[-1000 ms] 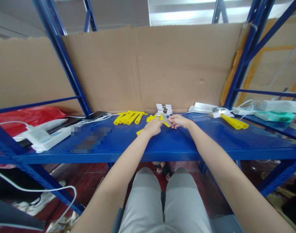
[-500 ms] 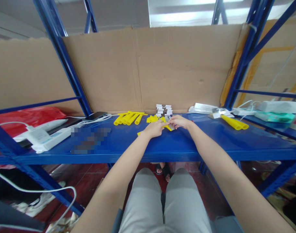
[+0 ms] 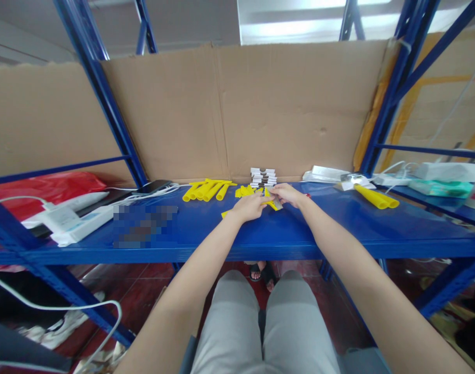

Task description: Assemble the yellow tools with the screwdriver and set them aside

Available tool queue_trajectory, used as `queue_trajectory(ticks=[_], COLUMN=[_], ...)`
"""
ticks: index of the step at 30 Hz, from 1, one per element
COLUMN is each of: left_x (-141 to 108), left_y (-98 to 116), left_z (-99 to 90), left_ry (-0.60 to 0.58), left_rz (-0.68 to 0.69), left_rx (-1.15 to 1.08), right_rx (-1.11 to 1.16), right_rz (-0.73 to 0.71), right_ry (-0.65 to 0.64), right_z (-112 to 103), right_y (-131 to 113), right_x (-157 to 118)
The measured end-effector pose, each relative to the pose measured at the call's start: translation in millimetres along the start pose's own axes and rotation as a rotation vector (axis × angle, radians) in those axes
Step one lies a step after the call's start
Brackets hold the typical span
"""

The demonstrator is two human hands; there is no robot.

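My left hand (image 3: 249, 206) is closed on a yellow tube (image 3: 224, 214), pressing it down on the blue tabletop. The tube's near end shows left of the hand, and yellow shows again to its right. My right hand (image 3: 287, 194) pinches a flat grey blade (image 3: 277, 203) that lies against the yellow at the right end. The fingertips of both hands are close together and partly hide the contact. Just behind them is a loose pile of short yellow pieces (image 3: 243, 191). A small stack of white-and-dark pieces (image 3: 262, 177) stands behind the pile.
Several longer yellow tubes (image 3: 208, 190) lie to the left, and more yellow tubes (image 3: 377, 197) to the right. A white power strip (image 3: 85, 223) and cables lie at the left. A cardboard panel (image 3: 229, 114) closes the back between blue posts (image 3: 105, 98).
The grey blade has tilted and shifted slightly toward me and right. My right hand has turned a little; my left hand has moved slightly to the right, still on the tube.
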State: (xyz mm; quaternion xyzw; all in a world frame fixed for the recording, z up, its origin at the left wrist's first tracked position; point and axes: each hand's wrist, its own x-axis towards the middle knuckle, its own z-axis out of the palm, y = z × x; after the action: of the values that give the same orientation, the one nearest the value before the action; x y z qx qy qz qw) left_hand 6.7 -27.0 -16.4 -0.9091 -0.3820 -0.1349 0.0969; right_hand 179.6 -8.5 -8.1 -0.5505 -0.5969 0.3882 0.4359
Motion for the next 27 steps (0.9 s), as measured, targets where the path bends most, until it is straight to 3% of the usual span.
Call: queue_trajectory(ticks=[9,27], left_x=[-1.4,-1.3], left_y=[3.9,4.6], left_z=[-3.8,-2.6], left_ry=[0.035,0.007], left_rz=[-0.008,-0.023], left_rx=[0.004,0.001], right_rx=[0.019,0.009], right_rz=[-0.058,-0.106], right_ry=[0.058,-0.041], right_z=[1.1,-8.0], right_y=[-0.1,6.0], right_x=[2.7,5.5])
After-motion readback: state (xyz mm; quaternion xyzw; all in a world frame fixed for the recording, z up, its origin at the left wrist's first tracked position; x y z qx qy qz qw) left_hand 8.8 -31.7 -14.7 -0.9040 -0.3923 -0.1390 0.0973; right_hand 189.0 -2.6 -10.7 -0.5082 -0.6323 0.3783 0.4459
